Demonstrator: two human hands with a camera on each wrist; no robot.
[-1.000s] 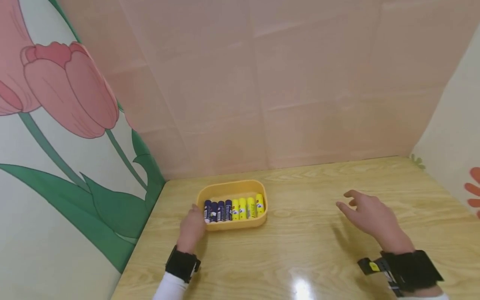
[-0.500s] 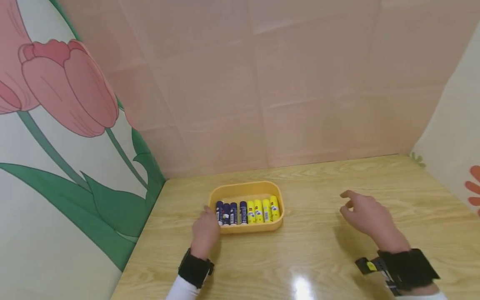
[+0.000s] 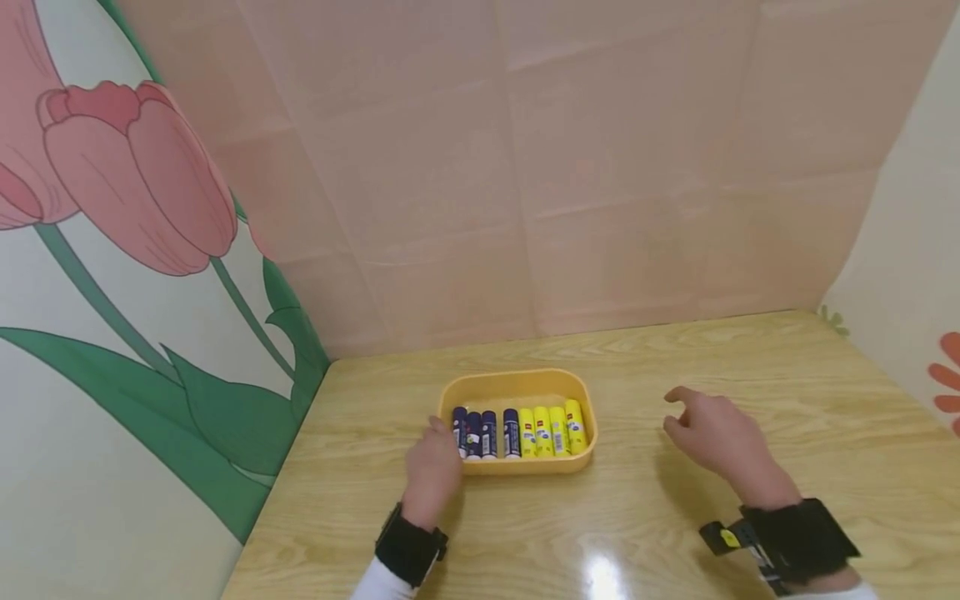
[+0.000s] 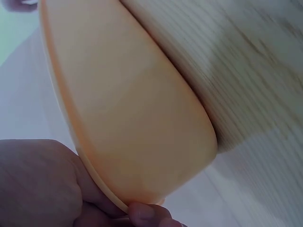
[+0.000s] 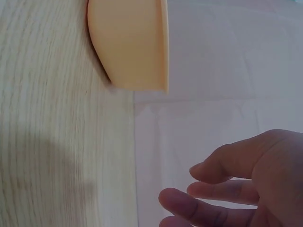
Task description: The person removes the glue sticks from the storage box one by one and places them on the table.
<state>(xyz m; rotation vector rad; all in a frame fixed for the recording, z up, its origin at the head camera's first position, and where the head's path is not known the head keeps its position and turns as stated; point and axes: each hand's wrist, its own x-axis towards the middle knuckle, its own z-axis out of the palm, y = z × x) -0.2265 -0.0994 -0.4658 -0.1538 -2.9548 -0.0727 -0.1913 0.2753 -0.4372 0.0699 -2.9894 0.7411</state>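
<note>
A shallow yellow-orange plastic basket [image 3: 517,384] stands on the wooden table, left of the middle. Inside, side by side, are several dark blue sticks [image 3: 489,435] at the left and several yellow sticks [image 3: 558,430] at the right, all looking like glue sticks. My left hand [image 3: 433,471] grips the basket's left end; in the left wrist view its fingers [image 4: 142,213] pinch the rim. Over the table to the right, my right hand [image 3: 712,437] hovers with loosely bent fingers and nothing in them. The right wrist view shows it apart from the basket's wall [image 5: 128,42].
Behind the wood-grain table [image 3: 637,517] rises a creased pink sheet [image 3: 615,167]. A wall with painted tulips [image 3: 142,183] borders the left side, and a pale wall [image 3: 907,250] the right. Both wrists wear black straps [image 3: 798,542].
My left hand has slid the basket to the right along the table, and the sticks have shifted inside, leaving a gap among the blue ones. My right hand has stayed in nearly the same place.
</note>
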